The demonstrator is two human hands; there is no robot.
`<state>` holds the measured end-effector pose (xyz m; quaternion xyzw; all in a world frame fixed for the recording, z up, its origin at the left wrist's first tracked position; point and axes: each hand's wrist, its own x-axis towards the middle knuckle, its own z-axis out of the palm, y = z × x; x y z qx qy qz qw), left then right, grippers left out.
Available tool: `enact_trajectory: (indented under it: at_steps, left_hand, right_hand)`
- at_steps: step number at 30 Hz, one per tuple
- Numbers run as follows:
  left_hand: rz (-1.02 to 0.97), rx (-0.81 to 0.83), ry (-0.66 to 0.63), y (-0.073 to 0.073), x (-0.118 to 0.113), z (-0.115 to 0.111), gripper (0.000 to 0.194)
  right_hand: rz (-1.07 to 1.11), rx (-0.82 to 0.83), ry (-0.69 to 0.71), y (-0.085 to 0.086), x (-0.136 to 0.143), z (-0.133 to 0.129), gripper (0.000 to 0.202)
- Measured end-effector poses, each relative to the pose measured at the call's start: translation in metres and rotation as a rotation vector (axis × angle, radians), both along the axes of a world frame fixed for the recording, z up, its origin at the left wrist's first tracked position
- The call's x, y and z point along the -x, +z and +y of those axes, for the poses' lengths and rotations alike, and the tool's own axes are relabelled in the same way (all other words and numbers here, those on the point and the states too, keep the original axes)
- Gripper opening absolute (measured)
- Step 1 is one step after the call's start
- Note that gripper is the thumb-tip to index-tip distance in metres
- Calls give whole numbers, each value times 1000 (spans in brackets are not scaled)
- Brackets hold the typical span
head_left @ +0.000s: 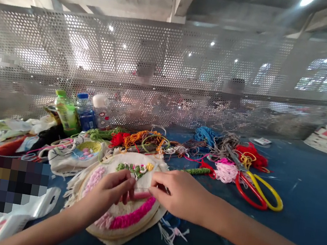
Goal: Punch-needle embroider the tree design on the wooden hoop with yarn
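An embroidery hoop (132, 234) with cream cloth lies on the table, worked with pink loops, green leaves and yellow flowers. My left hand (118, 188) is over its middle, fingers curled and thumb pressed in; what it holds, if anything, is too small to name. To the right, my right hand (173, 191) has thumb and fingertips pinched together above the hoop's edge, on something I cannot make out. Faintly, a thin line runs between the two hands. A pink rod-like thing (141, 195) shows on the cloth between them, partly hidden by my fingers.
Scissors (254, 192) with red and yellow handles lie right of the hoop, by pink yarn (226, 170). Yarn bundles (144, 139) line the back. Bottles (85, 111) stand back left, before a perforated metal screen (190, 72). Plastic bags (40, 204) lie front left.
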<state>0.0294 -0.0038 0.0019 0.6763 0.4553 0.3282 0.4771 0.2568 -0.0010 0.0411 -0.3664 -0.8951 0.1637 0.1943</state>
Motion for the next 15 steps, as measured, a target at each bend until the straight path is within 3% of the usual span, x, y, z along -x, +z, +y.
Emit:
enact_trajectory:
  at_steps: [3,7,15]
  left_hand:
    - [20,-26,34,8,0,-2,36]
    - [17,-39,52,18,-1,-4,35]
    - [115,-90,64,18,4,2,34]
  right_hand:
    - [2,115,-18,7,-3,2,24]
    - [44,225,87,11,-7,9,15]
    - [17,27,180,2,-8,2,18]
